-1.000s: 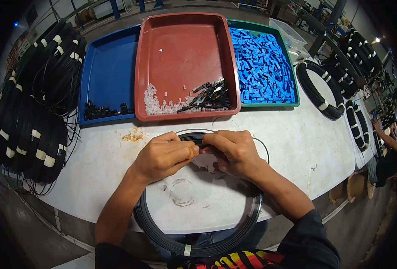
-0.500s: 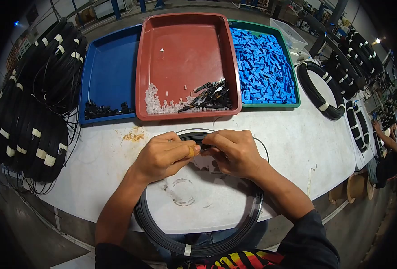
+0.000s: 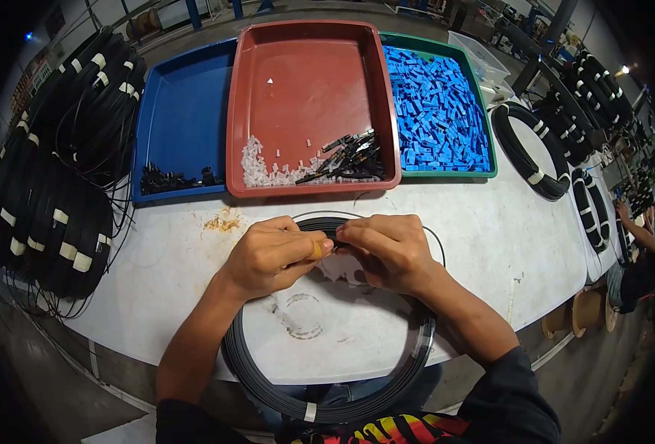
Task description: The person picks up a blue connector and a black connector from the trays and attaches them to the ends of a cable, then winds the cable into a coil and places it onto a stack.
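A large coil of black cable (image 3: 268, 394) lies partly on the white table and reaches over its front edge, with a pale tape band at the bottom. At the coil's far side, my left hand (image 3: 272, 255) is closed in a pinch, a yellowish wrap round one finger. Close beside it on the right, my right hand (image 3: 390, 251) also pinches, its fingertips nearly touching the left ones. Whatever small piece lies between the fingertips is hidden. A loose loop of cable curves out behind and to the right of my right hand.
A blue tray (image 3: 187, 122) with black parts, a red tray (image 3: 309, 96) with clear and black pieces, and a green tray (image 3: 489, 140) of blue clips stand behind. Cable coils (image 3: 42, 229) are stacked left; another coil (image 3: 531, 152) lies right. A person's arm (image 3: 635, 228) shows far right.
The fingers of my right hand have shifted slightly at the pinch. My left hand and the coil have hardly moved.
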The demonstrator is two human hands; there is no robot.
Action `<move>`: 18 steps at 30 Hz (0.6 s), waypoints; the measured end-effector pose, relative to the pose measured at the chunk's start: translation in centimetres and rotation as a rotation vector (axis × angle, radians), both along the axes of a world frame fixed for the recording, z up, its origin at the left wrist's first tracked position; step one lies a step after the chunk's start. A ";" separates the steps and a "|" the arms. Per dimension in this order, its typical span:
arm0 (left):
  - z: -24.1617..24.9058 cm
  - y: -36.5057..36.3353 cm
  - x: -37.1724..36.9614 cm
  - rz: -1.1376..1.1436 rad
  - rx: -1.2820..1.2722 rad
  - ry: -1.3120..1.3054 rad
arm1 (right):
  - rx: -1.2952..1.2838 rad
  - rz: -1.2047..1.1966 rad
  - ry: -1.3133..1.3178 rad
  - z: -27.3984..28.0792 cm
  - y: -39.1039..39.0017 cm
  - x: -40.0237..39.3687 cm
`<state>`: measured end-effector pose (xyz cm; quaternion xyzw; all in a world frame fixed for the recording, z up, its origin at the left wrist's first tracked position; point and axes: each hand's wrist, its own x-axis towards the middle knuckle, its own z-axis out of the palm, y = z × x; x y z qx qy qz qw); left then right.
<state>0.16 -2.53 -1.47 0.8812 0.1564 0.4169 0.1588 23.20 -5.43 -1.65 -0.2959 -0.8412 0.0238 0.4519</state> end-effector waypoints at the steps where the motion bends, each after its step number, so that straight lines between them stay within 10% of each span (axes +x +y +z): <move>1: -0.1 0.0 0.0 0.001 0.000 0.000 | 0.021 0.001 -0.018 0.1 0.0 0.1; 18: -0.5 0.3 0.0 -0.002 0.071 -0.018 | -0.136 0.008 -0.004 0.0 0.0 -0.1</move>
